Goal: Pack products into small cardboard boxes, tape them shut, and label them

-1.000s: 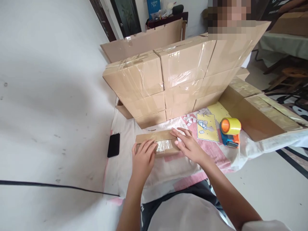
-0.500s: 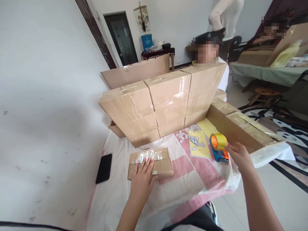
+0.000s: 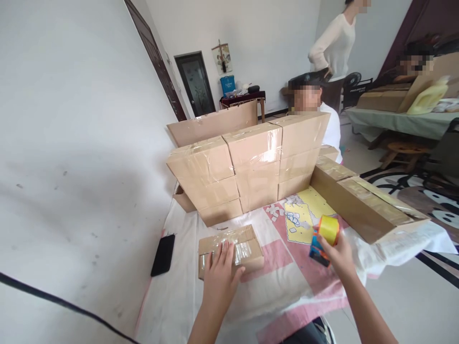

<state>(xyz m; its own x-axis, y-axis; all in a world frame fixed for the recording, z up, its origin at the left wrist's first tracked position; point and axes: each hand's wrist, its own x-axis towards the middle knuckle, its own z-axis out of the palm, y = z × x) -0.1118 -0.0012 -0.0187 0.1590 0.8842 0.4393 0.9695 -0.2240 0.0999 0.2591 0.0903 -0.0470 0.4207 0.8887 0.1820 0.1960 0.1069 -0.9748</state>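
A small cardboard box (image 3: 253, 243) lies on the cloth-covered table, with shiny clear tape across its top. My left hand (image 3: 220, 277) rests flat on it, fingers stretched out. To the right, my right hand (image 3: 339, 253) is closed around a tape dispenser (image 3: 318, 248), whose body is blue and orange. A yellow tape roll (image 3: 329, 230) sits in the dispenser. The dispenser is close to the table, and I cannot tell whether it touches the cloth. Just behind it lies a yellow patterned sheet (image 3: 297, 234) with small paper pieces on it.
A wall of taped cardboard boxes (image 3: 256, 169) stands across the table's back. Another long box (image 3: 362, 205) lies along the right edge. A black phone (image 3: 163, 255) is at the left, near the white wall. Behind the boxes is a person in white (image 3: 332, 126).
My right hand has closed around the tape dispenser and moved it slightly toward me, turning it. My left hand stays on the small box. The view has shifted a little.
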